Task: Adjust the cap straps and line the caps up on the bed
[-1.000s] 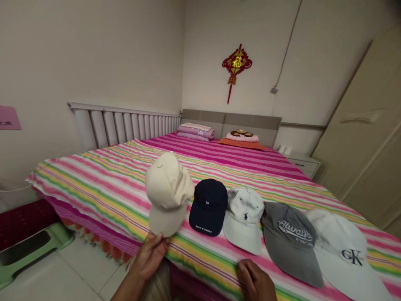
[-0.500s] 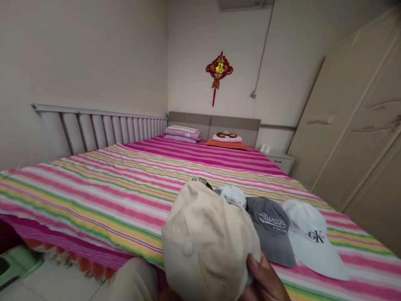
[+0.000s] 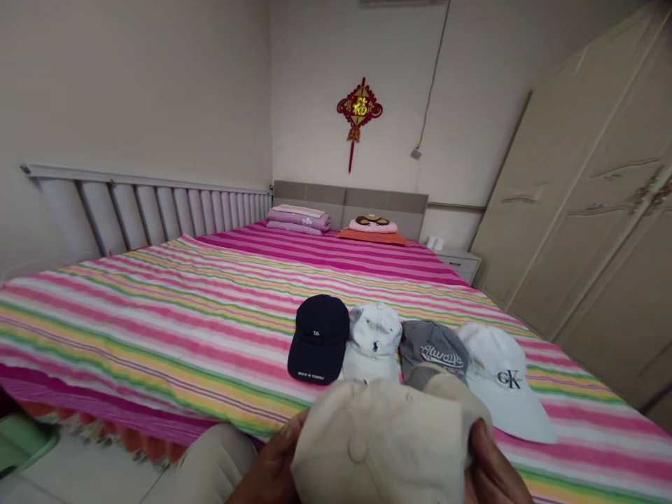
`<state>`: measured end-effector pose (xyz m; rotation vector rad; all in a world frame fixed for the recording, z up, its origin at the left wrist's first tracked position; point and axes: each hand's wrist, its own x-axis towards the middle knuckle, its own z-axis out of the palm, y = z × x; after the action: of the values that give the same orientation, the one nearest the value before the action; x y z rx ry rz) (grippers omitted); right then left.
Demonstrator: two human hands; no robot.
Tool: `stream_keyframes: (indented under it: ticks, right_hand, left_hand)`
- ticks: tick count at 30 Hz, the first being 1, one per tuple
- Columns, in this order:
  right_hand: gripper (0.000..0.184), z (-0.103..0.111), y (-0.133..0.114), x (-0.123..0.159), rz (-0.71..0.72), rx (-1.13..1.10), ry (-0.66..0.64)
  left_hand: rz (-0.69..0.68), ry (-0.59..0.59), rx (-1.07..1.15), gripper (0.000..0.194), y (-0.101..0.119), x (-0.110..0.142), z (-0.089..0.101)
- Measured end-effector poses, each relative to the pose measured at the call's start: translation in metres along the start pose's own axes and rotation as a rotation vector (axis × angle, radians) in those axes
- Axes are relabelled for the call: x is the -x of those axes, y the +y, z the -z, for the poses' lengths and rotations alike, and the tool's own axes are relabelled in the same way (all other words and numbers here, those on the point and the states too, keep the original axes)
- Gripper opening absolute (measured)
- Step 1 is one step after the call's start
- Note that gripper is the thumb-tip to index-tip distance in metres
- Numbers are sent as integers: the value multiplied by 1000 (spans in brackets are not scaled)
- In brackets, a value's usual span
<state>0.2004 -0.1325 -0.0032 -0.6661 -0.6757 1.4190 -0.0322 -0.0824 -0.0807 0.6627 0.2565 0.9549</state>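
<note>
Between my two hands, close to me at the bottom, is a beige baseball cap (image 3: 378,441) with its crown and top button turned toward me. My left hand (image 3: 276,458) grips its left side, and my right hand (image 3: 493,465) pinches its right edge; some fingers of each are hidden by the cap. Beyond it a row of caps lies on the bed: a navy cap (image 3: 319,336), a pale cap with a small rider emblem (image 3: 374,332), a grey cap with white lettering (image 3: 433,343), partly covered by the beige one, and a white cap marked CK (image 3: 507,378).
The bed carries a striped sheet (image 3: 157,308). Folded purple bedding (image 3: 299,220) and a pink pillow on orange cloth (image 3: 372,225) lie by the headboard (image 3: 388,203). A radiator (image 3: 152,210) runs along the left; a nightstand (image 3: 459,262) and wardrobe (image 3: 567,189) stand right.
The beige cap came off the bed's left end of the row, toward me and rightward, and has been turned. My right hand, earlier empty beside the caps, now grips it too. The view swung right.
</note>
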Motion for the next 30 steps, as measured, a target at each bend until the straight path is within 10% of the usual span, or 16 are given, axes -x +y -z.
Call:
stream_keyframes:
  ticks: [9,15,24,30]
  right_hand:
    - [22,6,-25,-2,150,0,147]
    - [19,16,-28,2,205,25,173]
    - [23,41,-35,8,217,151,197]
    - [35,45,-23,10,103,108,190]
  left_hand:
    - [190,-144,-86,61,19,-37,-32]
    - [522,7,-305,15,5,-48,-41]
    - [145,-75,115,23,13,-57,-46]
    - [313,-297,85,35,11,-48,-47]
